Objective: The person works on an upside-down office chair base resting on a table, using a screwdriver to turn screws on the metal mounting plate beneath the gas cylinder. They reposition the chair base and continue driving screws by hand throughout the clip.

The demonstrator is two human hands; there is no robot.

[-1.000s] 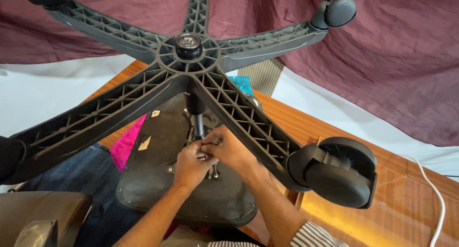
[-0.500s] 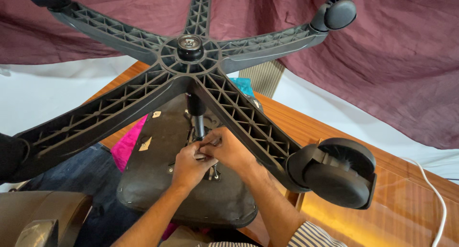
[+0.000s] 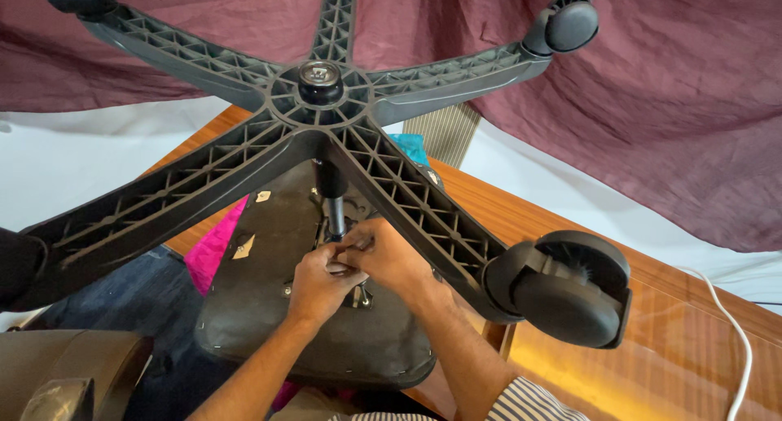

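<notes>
An office chair lies upside down in front of me, its black five-arm base (image 3: 319,103) raised toward the camera. The gas column (image 3: 334,197) runs from the hub down to the metal mechanism on the underside of the black seat (image 3: 269,307). My left hand (image 3: 318,284) and my right hand (image 3: 389,258) meet at the foot of the column, fingers pinched together on a small part of the mechanism that they hide. One base arm crosses just above my right wrist.
A large black caster (image 3: 570,295) hangs close to my right forearm; another caster (image 3: 570,22) is at the top right. A wooden table (image 3: 652,364) carries a white cable (image 3: 745,348). Maroon cloth (image 3: 668,119), pink fabric (image 3: 213,250) and a grey armrest (image 3: 73,372) surround the chair.
Both hands stay at the foot of the column; the fingers have shifted only slightly. The chair has not moved.
</notes>
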